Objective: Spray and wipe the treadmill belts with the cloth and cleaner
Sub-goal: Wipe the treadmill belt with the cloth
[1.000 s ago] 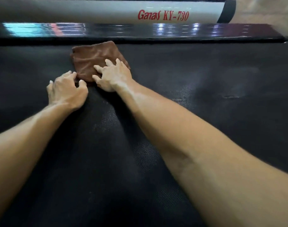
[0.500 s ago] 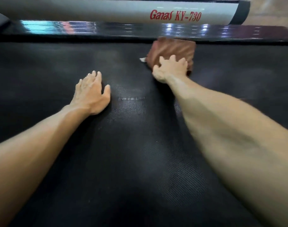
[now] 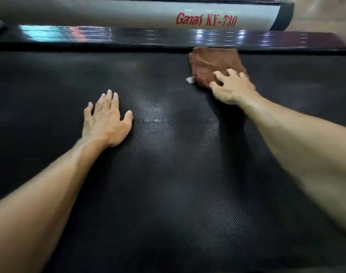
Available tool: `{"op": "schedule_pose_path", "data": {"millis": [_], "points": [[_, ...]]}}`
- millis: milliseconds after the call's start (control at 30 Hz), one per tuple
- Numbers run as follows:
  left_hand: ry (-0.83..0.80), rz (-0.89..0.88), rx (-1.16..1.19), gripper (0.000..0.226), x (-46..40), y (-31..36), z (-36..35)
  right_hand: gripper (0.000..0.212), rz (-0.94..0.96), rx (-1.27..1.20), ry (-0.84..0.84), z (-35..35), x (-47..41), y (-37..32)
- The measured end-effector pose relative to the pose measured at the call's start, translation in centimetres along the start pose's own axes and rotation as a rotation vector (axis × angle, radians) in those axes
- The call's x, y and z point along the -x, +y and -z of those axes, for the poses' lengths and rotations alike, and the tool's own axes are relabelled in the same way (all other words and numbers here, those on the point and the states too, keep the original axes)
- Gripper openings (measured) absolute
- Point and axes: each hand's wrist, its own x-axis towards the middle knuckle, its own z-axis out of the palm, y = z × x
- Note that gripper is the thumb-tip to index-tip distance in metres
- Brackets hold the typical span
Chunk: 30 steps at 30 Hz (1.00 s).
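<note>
the right hand (image 3: 232, 88) presses spread fingers on the folded brown cloth (image 3: 211, 64), which lies beyond the fingertips at the black textured belt's (image 3: 168, 194) far edge; the left hand (image 3: 106, 120) rests flat, likely bracing.

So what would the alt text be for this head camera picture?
A person's right hand presses a brown cloth onto a black treadmill belt near its far edge. The left hand rests flat on the belt, beneath a white rail lettered in red.

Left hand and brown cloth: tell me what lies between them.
Only bare black belt between the left hand and the cloth, seen in the head view.
</note>
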Motion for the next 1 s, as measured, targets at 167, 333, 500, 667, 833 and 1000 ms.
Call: {"op": "schedule_pose_path", "data": {"millis": [167, 333, 500, 667, 833, 1000], "points": [[0.008, 0.007, -0.024, 0.073, 0.0, 0.1, 0.0, 0.064, -0.052, 0.021, 0.029, -1.4, -0.4, -4.7], [0.017, 0.012, -0.036, 0.074, 0.0, -0.2, -0.3, 0.06, 0.274, 0.003, 0.004, -3.1, 3.4, -16.0], [0.022, 0.009, -0.01, 0.073, 0.2, -0.2, -0.1, 0.059, 0.334, 0.074, -0.014, -2.3, 2.8, -14.5], [0.017, 0.009, -0.002, 0.074, 0.3, 0.0, -0.1, 0.064, 0.003, 0.14, 0.014, -0.3, 0.0, 1.3], [0.014, 0.011, -0.011, 0.074, 0.4, 0.2, -0.1, 0.063, -0.166, 0.141, 0.005, -0.2, 0.3, 2.9], [0.01, 0.004, -0.02, 0.074, 0.1, -0.1, 0.0, 0.063, 0.205, 0.104, 0.035, -1.7, 2.5, -8.8]]}}
